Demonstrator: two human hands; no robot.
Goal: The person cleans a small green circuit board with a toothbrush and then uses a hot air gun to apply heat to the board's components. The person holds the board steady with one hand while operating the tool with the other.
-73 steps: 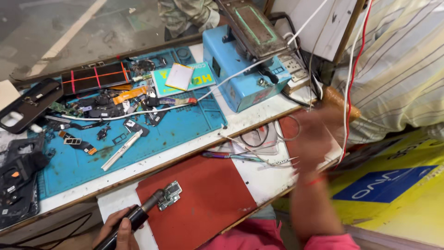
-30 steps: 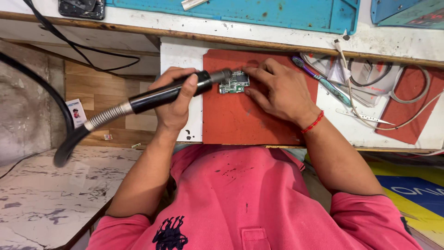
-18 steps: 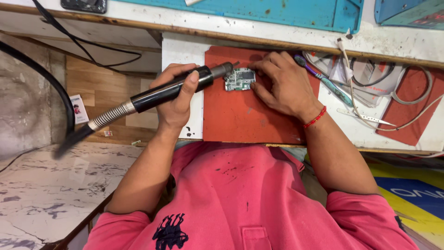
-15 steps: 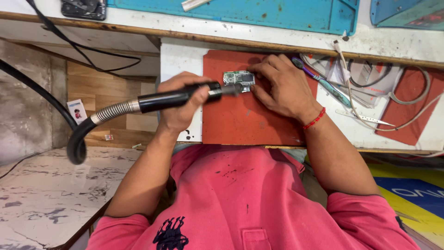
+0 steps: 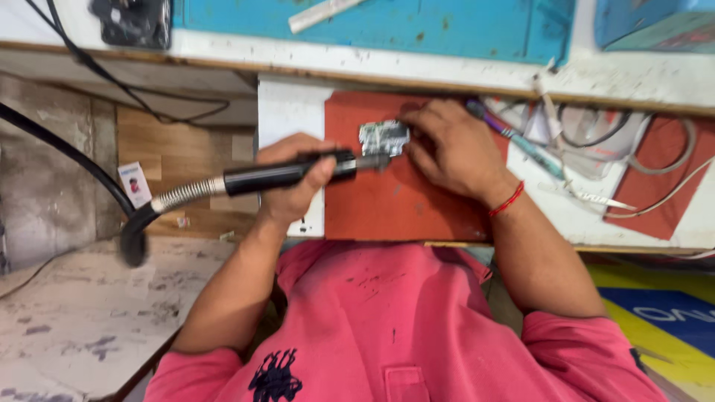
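While the left hand (image 5: 294, 179) grips a black hot-air wand (image 5: 287, 173), its nozzle at a small circuit board (image 5: 383, 137) on the red mat (image 5: 395, 201), right hand (image 5: 450, 152) fingertips pin the board's edge. It looks light, stiff, fragile; hold by edges.

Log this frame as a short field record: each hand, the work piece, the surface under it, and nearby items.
left hand: grips a black hot-air tool, nozzle at the board
right hand: fingers steady the small circuit board
surface: red mat on a white bench
nearby: tweezers and cables right of the mat; blue mat behind
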